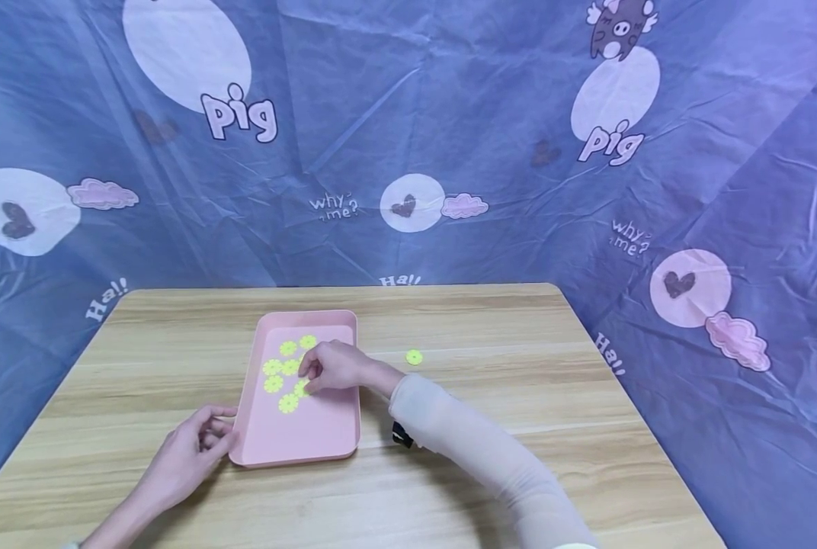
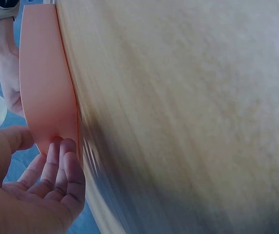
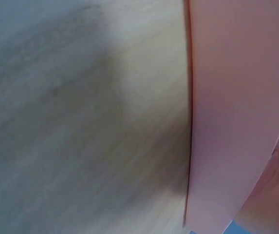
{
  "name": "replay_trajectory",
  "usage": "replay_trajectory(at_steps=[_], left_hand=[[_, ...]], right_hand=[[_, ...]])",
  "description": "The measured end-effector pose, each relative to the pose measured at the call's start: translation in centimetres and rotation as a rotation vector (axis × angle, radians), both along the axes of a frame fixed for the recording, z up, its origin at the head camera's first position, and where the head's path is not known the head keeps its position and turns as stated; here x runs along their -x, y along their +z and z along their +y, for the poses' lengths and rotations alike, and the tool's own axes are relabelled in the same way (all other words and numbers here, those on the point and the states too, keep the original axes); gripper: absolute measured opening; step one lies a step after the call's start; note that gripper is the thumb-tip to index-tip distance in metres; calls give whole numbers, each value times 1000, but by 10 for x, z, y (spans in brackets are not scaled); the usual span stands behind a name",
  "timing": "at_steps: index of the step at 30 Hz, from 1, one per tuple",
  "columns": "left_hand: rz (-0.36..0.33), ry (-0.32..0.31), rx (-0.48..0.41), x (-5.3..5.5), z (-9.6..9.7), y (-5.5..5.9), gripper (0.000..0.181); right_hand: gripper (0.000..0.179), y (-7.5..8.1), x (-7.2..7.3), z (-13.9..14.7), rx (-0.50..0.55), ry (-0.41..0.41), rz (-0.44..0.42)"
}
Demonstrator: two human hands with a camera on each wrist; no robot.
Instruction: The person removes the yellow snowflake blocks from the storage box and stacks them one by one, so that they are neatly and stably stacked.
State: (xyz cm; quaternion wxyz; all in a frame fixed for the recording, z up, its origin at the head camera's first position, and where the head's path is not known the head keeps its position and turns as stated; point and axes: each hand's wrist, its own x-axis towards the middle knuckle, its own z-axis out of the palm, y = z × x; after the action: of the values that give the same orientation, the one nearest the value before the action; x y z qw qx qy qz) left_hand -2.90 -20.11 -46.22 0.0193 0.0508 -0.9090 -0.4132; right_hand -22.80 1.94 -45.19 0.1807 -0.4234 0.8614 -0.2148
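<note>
A pink rectangular tray [image 1: 333, 438] lies on the wooden table, holding several flat yellow flower-shaped pieces [image 1: 288, 403]. Over its middle is my right hand [image 1: 336, 366], fingers bent downward, thumb tip at one yellow piece [image 1: 300, 389]; a gap shows between thumb and forefinger. In the right wrist view the tray's outer wall [image 3: 236, 107] hides the fingertips and the pieces. My left hand [image 1: 187, 456] rests beside the tray's near left corner. Its loosely bent fingertips [image 2: 67, 145] touch the outside wall [image 2: 46, 73], with the thumb near the rim in the left wrist view.
One more yellow flower piece [image 1: 414, 357] lies on the table [image 1: 491, 335], right of the tray. A dark object [image 1: 402, 435] shows under the right sleeve. Blue printed cloth [image 1: 354, 137] hangs behind and beside the table.
</note>
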Motion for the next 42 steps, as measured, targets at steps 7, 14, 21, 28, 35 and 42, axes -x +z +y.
replay_trajectory(at_steps=[7, 14, 21, 28, 35, 42], left_hand=[[-6, -2, 10, 1, 0, -2, 35], [-6, 1, 8, 1, 2, -3, 35], [-6, 9, 19, 0, 3, -3, 35], [-14, 17, 23, -1, 5, -3, 36], [-11, 16, 25, -2, 6, -2, 35], [-16, 14, 30, -2, 4, -2, 36]], right_hand=[[25, -3, -2, -2, -26, -17, 15], [24, -5, -3, 0, -40, -19, 34], [21, -6, -3, 0, -42, -17, 40], [22, -6, -4, 1, -35, -13, 36], [20, -2, -5, 3, -23, 0, 33], [13, 4, -5, 7, 12, 6, 3]])
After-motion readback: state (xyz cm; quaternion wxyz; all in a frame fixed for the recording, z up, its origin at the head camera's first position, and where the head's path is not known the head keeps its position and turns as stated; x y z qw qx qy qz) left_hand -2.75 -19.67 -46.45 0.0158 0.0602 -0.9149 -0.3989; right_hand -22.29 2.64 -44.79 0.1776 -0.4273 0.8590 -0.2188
